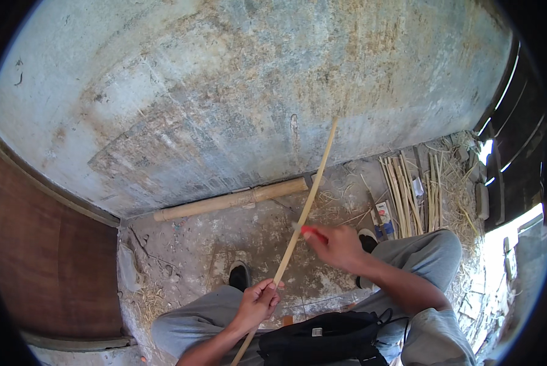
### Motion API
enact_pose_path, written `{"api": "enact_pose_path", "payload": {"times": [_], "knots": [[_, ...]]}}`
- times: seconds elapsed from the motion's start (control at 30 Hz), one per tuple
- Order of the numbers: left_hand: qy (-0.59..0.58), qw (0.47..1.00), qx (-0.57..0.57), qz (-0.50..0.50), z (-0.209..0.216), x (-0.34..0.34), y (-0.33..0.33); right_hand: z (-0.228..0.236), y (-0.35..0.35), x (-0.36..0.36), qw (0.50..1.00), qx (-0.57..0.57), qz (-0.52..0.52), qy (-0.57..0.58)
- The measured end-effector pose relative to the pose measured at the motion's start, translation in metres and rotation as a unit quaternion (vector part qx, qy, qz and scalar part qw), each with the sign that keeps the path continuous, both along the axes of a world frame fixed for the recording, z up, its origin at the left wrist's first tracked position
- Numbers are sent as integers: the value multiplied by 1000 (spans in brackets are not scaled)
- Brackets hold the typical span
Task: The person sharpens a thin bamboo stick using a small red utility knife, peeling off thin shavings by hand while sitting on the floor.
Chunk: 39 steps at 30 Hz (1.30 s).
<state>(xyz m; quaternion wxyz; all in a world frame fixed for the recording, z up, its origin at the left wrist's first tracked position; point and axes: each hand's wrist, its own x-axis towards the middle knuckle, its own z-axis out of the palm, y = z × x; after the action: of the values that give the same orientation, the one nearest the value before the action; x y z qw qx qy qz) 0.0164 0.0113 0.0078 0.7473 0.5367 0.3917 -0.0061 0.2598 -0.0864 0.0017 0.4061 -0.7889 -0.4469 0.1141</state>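
A long, pale bamboo strip [313, 194] slants up and away in front of me, its far end against the view of the wall. My left hand [258, 305] is closed around its lower part, and the near end runs down past my wrist. In my right hand [339, 245] is a small knife with a red handle [315, 233], held closed in the fingers. The short greyish blade [296, 226] is at the strip, above my left hand; it is blurred, so how deep it sits cannot be told.
A thick bamboo pole [231, 201] lies along the foot of the stained wall [224, 91]. Bundled bamboo strips [402, 189], a long blade-like tool [374, 204] and a small printed box [382, 218] lie at the right. A black bag [322, 338] rests at my lap. A brown door panel [47, 244] stands left.
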Motion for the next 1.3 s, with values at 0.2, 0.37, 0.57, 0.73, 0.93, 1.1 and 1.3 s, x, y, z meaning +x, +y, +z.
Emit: {"api": "enact_pose_path", "payload": {"times": [0.2,0.37,0.57,0.73,0.93,1.1,1.3], "knots": [[-7,999,38,1,-4,-1,-3,-2,-7,-14,993,-72,92,-35],[-19,994,110,-18,-5,-1,-6,1,-10,-12,993,-69,89,-25],[-6,999,41,2,4,2,-6,-3,-10,-4,996,-40,54,-54],[-25,999,22,0,13,-1,-6,4,-5,7,996,-29,36,-81],[-25,998,55,-20,11,-4,-3,-2,1,23,996,-11,-36,-83],[-31,995,82,-49,5,-14,-11,-5,0,66,989,-46,-101,-102],[-10,997,55,-47,10,-12,-12,-8,1,88,979,-55,-175,-90]]}}
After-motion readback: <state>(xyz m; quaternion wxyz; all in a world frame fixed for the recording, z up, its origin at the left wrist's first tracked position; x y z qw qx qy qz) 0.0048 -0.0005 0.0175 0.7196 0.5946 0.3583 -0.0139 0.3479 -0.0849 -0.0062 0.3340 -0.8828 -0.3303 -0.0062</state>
